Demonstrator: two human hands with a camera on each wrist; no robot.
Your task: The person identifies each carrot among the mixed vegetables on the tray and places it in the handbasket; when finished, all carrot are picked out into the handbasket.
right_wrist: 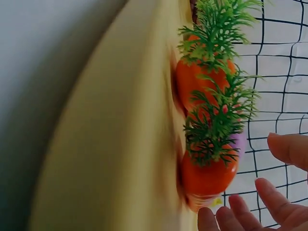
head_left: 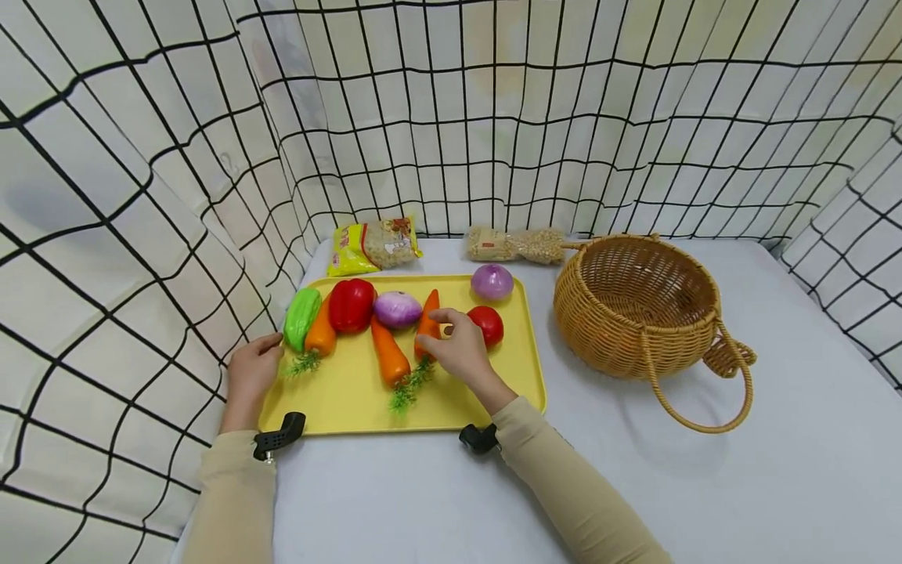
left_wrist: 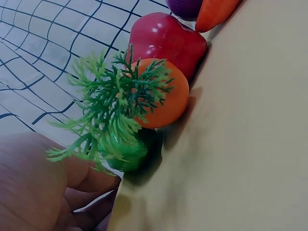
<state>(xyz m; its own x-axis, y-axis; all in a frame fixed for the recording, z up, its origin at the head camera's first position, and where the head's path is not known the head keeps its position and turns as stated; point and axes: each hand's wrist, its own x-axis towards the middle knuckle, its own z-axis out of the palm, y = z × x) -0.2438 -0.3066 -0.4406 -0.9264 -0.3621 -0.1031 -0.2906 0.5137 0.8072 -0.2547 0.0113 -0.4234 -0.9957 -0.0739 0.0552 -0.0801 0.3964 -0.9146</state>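
At the left edge of a yellow tray [head_left: 338, 403], my left hand [head_left: 252, 370] grips the rim with bent fingers. Nearest to it lie a green pepper [left_wrist: 126, 153] and a carrot [head_left: 320, 333] with a leafy green top. My right hand [head_left: 461, 348] hovers over the tray's right part, thumb and fingers apart and holding nothing. Just beside it are a carrot [right_wrist: 210, 171], partly covered by the hand in the head view, and a red tomato [head_left: 486, 325]. Farther left lie another carrot [head_left: 389, 352], a purple-white onion [head_left: 398, 309] and a red bell pepper [head_left: 351, 305].
A purple onion [head_left: 492, 282] lies at the tray's back right. Behind the tray are a yellow food bag [head_left: 377, 244] and a clear bag [head_left: 514, 244]. A wicker basket [head_left: 606, 337] stands right, its handle [head_left: 705, 428] hanging forward. Black netting [head_left: 465, 121] surrounds the table.
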